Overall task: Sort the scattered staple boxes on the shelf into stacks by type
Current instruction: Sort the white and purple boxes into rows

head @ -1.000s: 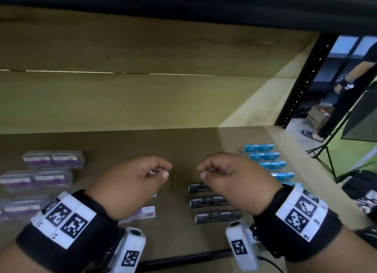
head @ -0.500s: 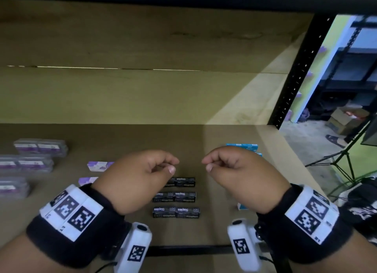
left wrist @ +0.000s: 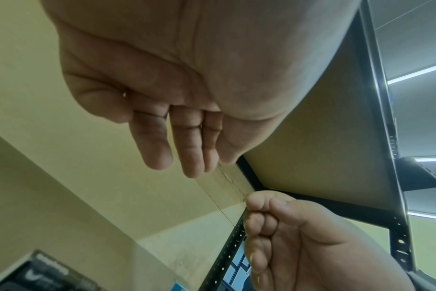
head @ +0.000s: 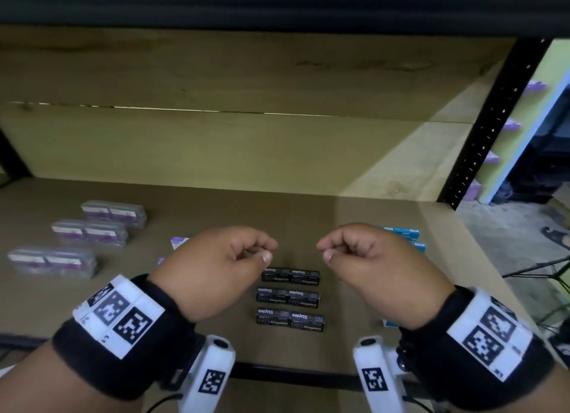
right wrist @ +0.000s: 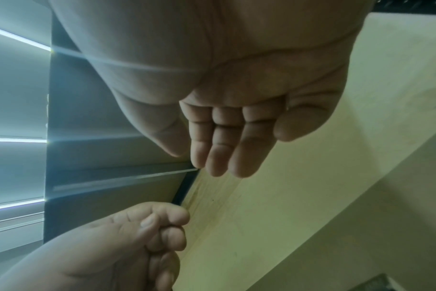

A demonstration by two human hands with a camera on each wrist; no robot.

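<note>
Three rows of black staple boxes [head: 290, 298] lie on the brown shelf [head: 354, 215], in the gap below my two hands. My left hand [head: 265, 252] hovers above the shelf with loosely curled fingers [left wrist: 189, 149] and holds nothing. My right hand [head: 324, 250] mirrors it a little to the right, also empty, its fingers [right wrist: 219, 149] hanging relaxed. Blue boxes [head: 404, 232] peek out behind the right hand. A small purple box [head: 179, 241] shows beside the left hand. Clear purple-labelled packs [head: 89, 232] sit in three piles at the left.
The shelf's pale back wall [head: 216, 147] stands behind the boxes and a dark upper shelf [head: 277, 2] hangs overhead. A black perforated upright [head: 481, 141] marks the right end, with the room floor [head: 509, 237] beyond it. A black rail runs along the front edge.
The view has swung left and down, so the black boxes now lie between my hands. Both hands keep the same loosely curled pose and have drawn slightly further apart.
</note>
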